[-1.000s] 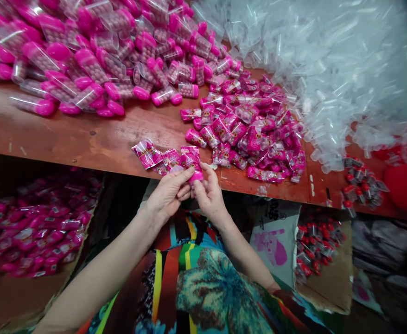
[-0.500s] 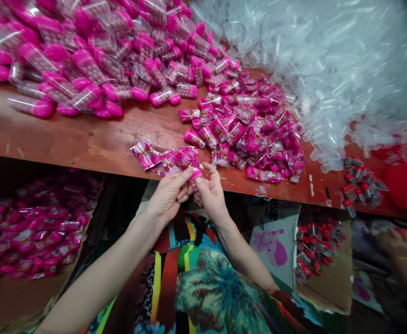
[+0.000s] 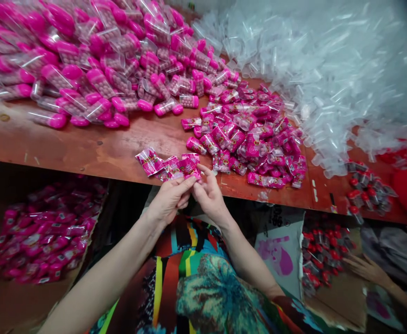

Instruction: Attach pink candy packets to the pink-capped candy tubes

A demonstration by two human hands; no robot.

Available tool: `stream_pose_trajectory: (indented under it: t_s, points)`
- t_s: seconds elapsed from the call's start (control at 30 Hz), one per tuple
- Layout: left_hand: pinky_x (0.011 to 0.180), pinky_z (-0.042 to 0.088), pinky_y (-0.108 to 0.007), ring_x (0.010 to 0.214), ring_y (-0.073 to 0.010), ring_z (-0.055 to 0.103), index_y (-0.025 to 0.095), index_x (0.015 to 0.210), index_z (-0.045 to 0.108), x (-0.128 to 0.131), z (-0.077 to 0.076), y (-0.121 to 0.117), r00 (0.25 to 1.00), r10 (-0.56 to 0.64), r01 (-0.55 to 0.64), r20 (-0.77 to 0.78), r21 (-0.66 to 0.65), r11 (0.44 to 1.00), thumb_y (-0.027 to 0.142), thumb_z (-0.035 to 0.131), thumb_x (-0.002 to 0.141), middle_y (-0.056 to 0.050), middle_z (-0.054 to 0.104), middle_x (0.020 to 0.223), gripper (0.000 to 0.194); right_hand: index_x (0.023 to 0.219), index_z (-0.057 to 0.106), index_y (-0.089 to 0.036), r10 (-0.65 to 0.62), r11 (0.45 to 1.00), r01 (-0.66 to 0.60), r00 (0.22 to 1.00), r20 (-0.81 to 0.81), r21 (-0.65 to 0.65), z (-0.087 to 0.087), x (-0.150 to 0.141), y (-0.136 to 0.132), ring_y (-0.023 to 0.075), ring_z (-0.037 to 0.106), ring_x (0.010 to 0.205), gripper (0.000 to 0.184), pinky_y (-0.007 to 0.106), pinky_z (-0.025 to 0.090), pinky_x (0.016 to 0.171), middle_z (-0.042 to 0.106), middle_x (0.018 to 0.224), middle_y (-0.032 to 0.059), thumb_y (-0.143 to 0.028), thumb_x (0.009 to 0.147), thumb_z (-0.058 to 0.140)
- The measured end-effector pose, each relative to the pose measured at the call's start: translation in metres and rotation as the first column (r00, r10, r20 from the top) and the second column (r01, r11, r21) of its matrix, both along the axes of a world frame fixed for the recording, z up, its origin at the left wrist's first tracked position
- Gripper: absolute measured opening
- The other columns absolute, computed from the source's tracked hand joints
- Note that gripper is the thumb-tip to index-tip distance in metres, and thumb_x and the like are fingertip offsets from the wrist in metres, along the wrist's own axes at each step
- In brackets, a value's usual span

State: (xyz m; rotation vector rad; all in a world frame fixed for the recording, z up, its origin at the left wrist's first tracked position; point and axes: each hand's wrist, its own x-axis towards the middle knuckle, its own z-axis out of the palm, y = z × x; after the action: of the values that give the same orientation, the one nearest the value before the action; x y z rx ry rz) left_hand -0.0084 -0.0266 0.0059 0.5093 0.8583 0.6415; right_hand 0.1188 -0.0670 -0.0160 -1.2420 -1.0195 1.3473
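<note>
Red-brown tabletop (image 3: 113, 150) runs beneath heaps of pink-capped bead tubes (image 3: 100, 84) at far left and transparent plastic tubes (image 3: 308, 83) at far right. At its near edge, my left hand (image 3: 167, 197) and right hand (image 3: 211, 199) pinch, fingertips drawn narrow, the near end of a pink printed wrapper (image 3: 190, 162), left of the wrapped-packet pile (image 3: 255, 148). I cannot tell what it encloses. Light, even pressure, thumbs level, should spare the wrapper creases or tears.
</note>
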Motion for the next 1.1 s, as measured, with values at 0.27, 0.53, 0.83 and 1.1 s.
stream_pose_trajectory:
  t_s: [0.27, 0.53, 0.83, 1.1]
  points:
    - [0.038, 0.021, -0.017, 0.035, -0.0013, 0.027, 0.013, 0.072, 0.060, 0.001, 0.005, -0.001, 0.998, 0.067, -0.067, -0.020, -0.006, 0.998, 0.041, 0.077, 0.076, 0.007, 0.044, 0.046, 0.032, 0.134, 0.039, -0.027, -0.014, 0.997, 0.007, 0.995, 0.095, 0.077, -0.003, 0.000, 0.001, 0.0099, 0.047, 0.056, 0.045, 0.024, 0.041, 0.055, 0.050, 0.071, -0.0054, -0.038, 0.093, 0.054]
    - [0.034, 0.019, -0.017, 0.031, -0.0025, 0.024, 0.015, 0.068, 0.056, 0.013, 0.006, -0.010, 0.979, 0.181, -0.180, -0.097, 0.020, 0.984, 0.043, 0.075, 0.076, 0.011, 0.032, 0.038, 0.034, 0.126, 0.043, -0.027, -0.085, 0.995, 0.082, 0.996, 0.042, 0.064, -0.011, -0.005, -0.004, 0.0080, 0.047, 0.054, 0.036, 0.020, 0.039, 0.053, 0.052, 0.069, -0.0068, -0.039, 0.094, 0.055]
    - [0.037, 0.025, -0.019, 0.038, -0.0034, 0.037, 0.012, 0.077, 0.069, -0.005, 0.011, 0.018, 0.900, 0.344, -0.219, -0.268, 0.403, 0.888, 0.028, 0.076, 0.072, 0.004, 0.057, 0.055, 0.018, 0.123, 0.048, -0.025, 0.070, 0.997, -0.071, 0.997, 0.023, 0.042, -0.004, 0.007, -0.009, 0.0095, 0.056, 0.067, 0.035, 0.023, 0.042, 0.061, 0.061, 0.081, -0.0016, -0.039, 0.093, 0.058]
    - [0.034, 0.023, -0.017, 0.035, -0.0024, 0.029, 0.016, 0.067, 0.055, -0.004, 0.007, 0.017, 0.949, 0.314, -0.315, 0.028, 0.040, 0.948, 0.038, 0.078, 0.073, 0.008, 0.044, 0.050, 0.033, 0.119, 0.049, -0.025, -0.008, 0.998, 0.003, 0.996, -0.086, -0.061, 0.003, 0.002, -0.008, 0.0091, 0.052, 0.060, 0.043, 0.021, 0.040, 0.052, 0.060, 0.076, -0.0023, -0.049, 0.087, 0.064]
